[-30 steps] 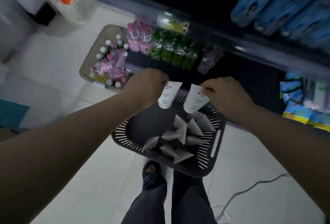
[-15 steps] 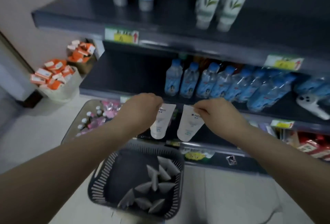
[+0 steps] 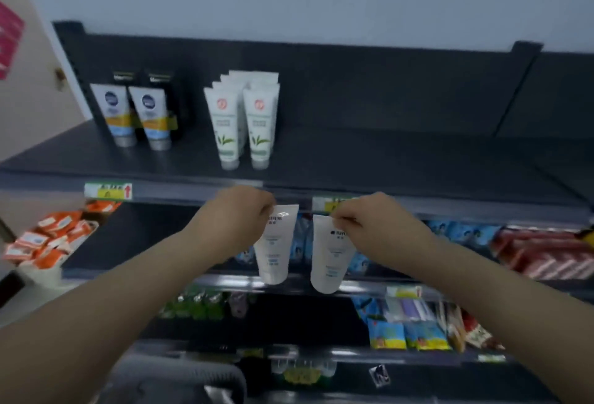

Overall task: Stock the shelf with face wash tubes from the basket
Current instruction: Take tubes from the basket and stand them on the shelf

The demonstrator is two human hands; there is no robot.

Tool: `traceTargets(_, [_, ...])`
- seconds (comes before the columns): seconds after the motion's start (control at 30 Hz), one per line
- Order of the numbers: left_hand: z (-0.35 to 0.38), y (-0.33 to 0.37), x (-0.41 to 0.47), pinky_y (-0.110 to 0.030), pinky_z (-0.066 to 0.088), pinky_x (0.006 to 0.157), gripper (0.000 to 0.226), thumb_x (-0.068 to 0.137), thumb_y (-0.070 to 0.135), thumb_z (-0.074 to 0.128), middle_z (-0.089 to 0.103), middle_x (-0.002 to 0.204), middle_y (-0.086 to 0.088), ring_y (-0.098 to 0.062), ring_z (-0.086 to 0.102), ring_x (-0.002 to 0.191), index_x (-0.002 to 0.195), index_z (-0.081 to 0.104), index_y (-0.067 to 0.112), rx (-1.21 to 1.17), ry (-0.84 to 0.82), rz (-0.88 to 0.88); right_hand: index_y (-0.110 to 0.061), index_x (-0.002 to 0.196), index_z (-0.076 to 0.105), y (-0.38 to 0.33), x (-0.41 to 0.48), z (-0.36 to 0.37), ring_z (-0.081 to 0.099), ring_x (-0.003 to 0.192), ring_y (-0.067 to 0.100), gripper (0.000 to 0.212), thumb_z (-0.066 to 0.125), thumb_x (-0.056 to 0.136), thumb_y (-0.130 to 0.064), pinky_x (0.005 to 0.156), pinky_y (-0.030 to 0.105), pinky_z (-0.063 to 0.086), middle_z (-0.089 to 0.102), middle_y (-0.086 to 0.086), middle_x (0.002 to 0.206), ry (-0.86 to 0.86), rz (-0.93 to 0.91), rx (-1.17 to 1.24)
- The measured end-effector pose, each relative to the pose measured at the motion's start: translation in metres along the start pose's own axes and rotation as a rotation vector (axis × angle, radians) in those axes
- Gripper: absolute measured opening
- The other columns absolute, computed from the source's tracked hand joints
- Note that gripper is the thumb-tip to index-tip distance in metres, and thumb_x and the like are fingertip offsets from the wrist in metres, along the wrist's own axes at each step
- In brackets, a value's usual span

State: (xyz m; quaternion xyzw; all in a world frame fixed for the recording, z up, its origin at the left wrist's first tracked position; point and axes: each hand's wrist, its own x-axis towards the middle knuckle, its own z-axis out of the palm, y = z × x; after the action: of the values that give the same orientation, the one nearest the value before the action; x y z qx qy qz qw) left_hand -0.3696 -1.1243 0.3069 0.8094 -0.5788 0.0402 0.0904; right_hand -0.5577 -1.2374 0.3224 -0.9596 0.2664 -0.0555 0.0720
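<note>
A shop aisle is shown. Dark tiered shelving (image 3: pixel 353 159) is stocked with rows of identical white tubes (image 3: pixel 244 120) and blue-and-yellow tubes (image 3: pixel 135 114). Price labels (image 3: pixel 107 191) are fixed along the shelf edges. Lower tiers are filled with what appear to be blurred snack packets (image 3: pixel 408 336), and orange packs (image 3: pixel 54 236) are heaped at the left.

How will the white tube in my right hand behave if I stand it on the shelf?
Probably light: the right hand pinches the tube by its crimp alone. Likely tippy, tapering to a narrow cap, though the leaf-print tubes stand cap-down on the top shelf.
</note>
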Motion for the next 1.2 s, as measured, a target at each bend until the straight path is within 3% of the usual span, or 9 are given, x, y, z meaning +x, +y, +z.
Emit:
traceTargets(0.17, [-0.038, 0.042, 0.030, -0.037, 0.053, 0.074, 0.027, 0.097, 0.019, 0.042, 0.070, 0.095, -0.008, -0.024, 0.063, 0.085, 0.100, 0.068, 0.011, 0.000, 0.116, 0.034, -0.021, 0.107, 0.068, 0.028, -0.005, -0.046, 0.052, 0.065, 0.004, 0.029, 0.040, 0.100, -0.023, 0.054, 0.019, 0.041, 0.068, -0.002, 0.099, 0.112, -0.030, 0.044])
traceTargets(0.3, [-0.067, 0.064, 0.058, -0.034, 0.051, 0.079, 0.031, 0.097, 0.019, 0.041, 0.069, 0.105, -0.006, -0.024, 0.062, 0.094, 0.111, 0.067, 0.013, 0.025, 0.158, 0.081, -0.021, 0.108, 0.070, 0.038, 0.002, -0.075, 0.062, 0.084, 0.015, 0.028, 0.043, 0.099, -0.025, 0.075, 0.031, 0.053, 0.069, -0.002, 0.102, 0.188, -0.048, 0.093])
traceTargets(0.57, [-0.108, 0.058, 0.135, -0.027, 0.042, 0.082, 0.027, 0.094, 0.017, 0.048, 0.065, 0.111, -0.003, -0.022, 0.058, 0.103, 0.108, 0.071, 0.014, 0.023, 0.216, 0.081, -0.012, 0.096, 0.071, 0.048, 0.052, -0.104, 0.064, 0.081, 0.020, 0.028, 0.044, 0.096, -0.019, 0.073, 0.036, 0.054, 0.068, 0.004, 0.093, 0.266, -0.101, 0.047])
traceTargets(0.73, [-0.122, 0.032, 0.197, -0.026, 0.040, 0.083, 0.028, 0.093, 0.017, 0.049, 0.066, 0.117, -0.003, -0.020, 0.058, 0.107, 0.111, 0.070, 0.012, 0.003, 0.164, 0.085, -0.015, 0.094, 0.071, 0.055, 0.102, -0.114, 0.064, 0.077, 0.019, 0.027, 0.045, 0.096, -0.020, 0.066, 0.031, 0.052, 0.068, 0.001, 0.090, 0.259, -0.071, 0.066])
traceTargets(1.03, [-0.113, -0.015, 0.303, -0.031, 0.046, 0.085, 0.027, 0.092, 0.017, 0.050, 0.069, 0.110, -0.002, -0.020, 0.060, 0.100, 0.108, 0.072, 0.011, 0.057, 0.030, 0.146, -0.012, 0.096, 0.071, 0.065, 0.212, -0.115, 0.063, 0.084, 0.021, 0.026, 0.047, 0.095, -0.022, 0.073, 0.036, 0.055, 0.066, 0.003, 0.096, 0.235, -0.045, -0.003])
traceTargets(1.2, [-0.108, -0.037, 0.344, -0.030, 0.043, 0.085, 0.025, 0.092, 0.016, 0.050, 0.068, 0.108, -0.005, -0.019, 0.057, 0.096, 0.103, 0.071, 0.009, 0.115, -0.021, 0.205, -0.014, 0.094, 0.071, 0.068, 0.265, -0.102, 0.059, 0.084, 0.021, 0.025, 0.047, 0.095, -0.021, 0.066, 0.028, 0.044, 0.059, 0.001, 0.096, 0.218, -0.079, -0.008])
